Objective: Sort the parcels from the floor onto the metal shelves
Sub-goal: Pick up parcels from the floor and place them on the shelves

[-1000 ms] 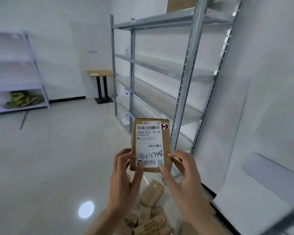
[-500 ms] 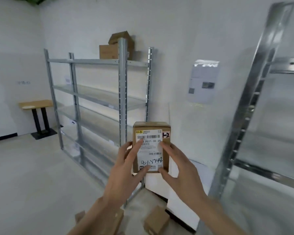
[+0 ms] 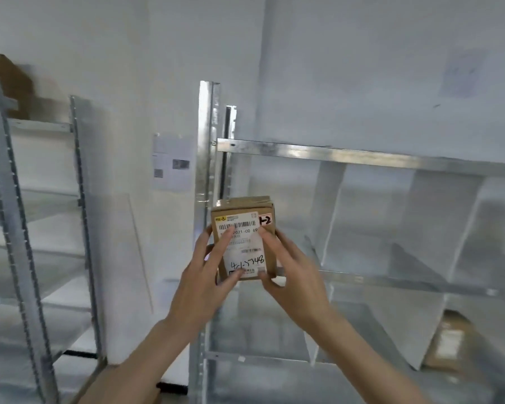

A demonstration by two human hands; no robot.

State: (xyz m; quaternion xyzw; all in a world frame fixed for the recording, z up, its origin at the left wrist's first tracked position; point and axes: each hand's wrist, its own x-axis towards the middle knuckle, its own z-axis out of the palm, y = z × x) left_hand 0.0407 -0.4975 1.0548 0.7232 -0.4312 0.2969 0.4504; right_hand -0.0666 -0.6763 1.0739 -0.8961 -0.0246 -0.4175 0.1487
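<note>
I hold a small brown cardboard parcel [image 3: 247, 228] upright in front of me, its white shipping label with a barcode and handwritten digits facing me. My left hand [image 3: 204, 281] grips its left side, with fingers lying across the label and the thumb at the bottom edge. My right hand [image 3: 289, 275] grips its right side and lower corner. The parcel hangs in front of the left end of a metal shelf unit [image 3: 333, 154], level with its middle tier, which white dividers [image 3: 330, 217] split into compartments.
A second metal shelf unit [image 3: 79, 199] stands at the left with brown boxes [image 3: 9, 80] on top. A printed sheet [image 3: 172, 163] is stuck on the wall between the units. A brown parcel [image 3: 449, 342] lies on a lower tier at the right.
The view has swung right: the left shelf unit slid to the edge and the divided shelf unit now fills the right side. Both hands kept hold of the parcel, which is now closer to that unit.
</note>
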